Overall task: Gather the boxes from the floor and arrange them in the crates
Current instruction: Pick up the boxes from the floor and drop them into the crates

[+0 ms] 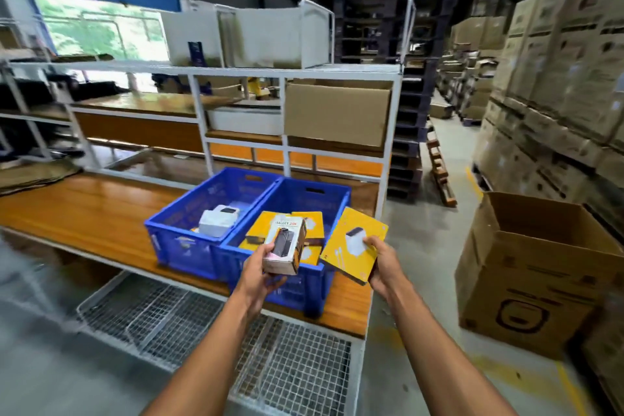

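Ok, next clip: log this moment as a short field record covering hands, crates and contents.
left hand: holds white box over right crate
right hand: holds yellow box beside right crate
left crate: blue, a white box inside
right crate: blue, yellow boxes inside
support: wooden bench
nearby: open carton on floor

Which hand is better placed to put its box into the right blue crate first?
Probably the left hand: its white box is already above the right crate. The right hand holds the yellow box outside its rim.
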Motion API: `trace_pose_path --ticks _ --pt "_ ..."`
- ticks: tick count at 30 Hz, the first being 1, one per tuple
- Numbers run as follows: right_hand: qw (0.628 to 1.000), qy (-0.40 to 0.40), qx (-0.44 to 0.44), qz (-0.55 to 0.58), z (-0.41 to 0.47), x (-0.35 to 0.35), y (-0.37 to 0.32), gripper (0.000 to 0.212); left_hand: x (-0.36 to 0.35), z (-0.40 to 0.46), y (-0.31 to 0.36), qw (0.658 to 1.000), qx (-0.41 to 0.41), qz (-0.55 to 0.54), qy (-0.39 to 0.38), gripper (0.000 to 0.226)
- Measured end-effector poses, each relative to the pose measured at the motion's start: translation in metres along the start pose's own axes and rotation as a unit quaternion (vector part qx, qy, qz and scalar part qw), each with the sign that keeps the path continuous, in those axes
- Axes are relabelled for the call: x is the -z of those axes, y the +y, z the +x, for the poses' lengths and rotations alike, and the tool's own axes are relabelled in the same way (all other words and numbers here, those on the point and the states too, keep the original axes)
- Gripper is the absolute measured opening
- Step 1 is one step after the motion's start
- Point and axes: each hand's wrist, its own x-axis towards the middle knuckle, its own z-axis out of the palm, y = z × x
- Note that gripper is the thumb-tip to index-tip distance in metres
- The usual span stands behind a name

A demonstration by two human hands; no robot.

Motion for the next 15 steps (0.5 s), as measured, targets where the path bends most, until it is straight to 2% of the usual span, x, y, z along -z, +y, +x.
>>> trace_pose_path --ticks 2,5,7,11,13,15 --pt "1.0 -0.02 -0.01 -0.016 0.052 -0.007 0.031 0.078 0.027 0.001 0.003 1.0 -0.002 0.002 0.02 0.032" --pt "0.999 -0.031 -0.035 -0.01 0.096 -0.033 0.064 0.076 0.067 0.01 0.008 0.999 0.004 -0.008 0.048 0.035" --pt "0.999 -0.004 -0.044 -0.002 0.108 -0.054 0.071 0.073 0.085 0.021 0.011 0.998 0.003 -0.006 0.061 0.039" --pt "0.996 0.052 -0.066 0.028 0.146 -0.096 0.082 0.086 0.109 0.051 0.025 0.997 0.0 -0.003 0.077 0.04" --pt "0.994 0.053 -0.089 0.022 0.146 -0.121 0.077 0.075 0.115 0.069 0.035 0.997 0.0 0.003 0.079 0.037" --pt "0.994 0.055 -0.093 0.028 0.14 -0.148 0.064 0.045 0.118 0.093 0.047 0.997 -0.002 0.013 0.075 0.035"
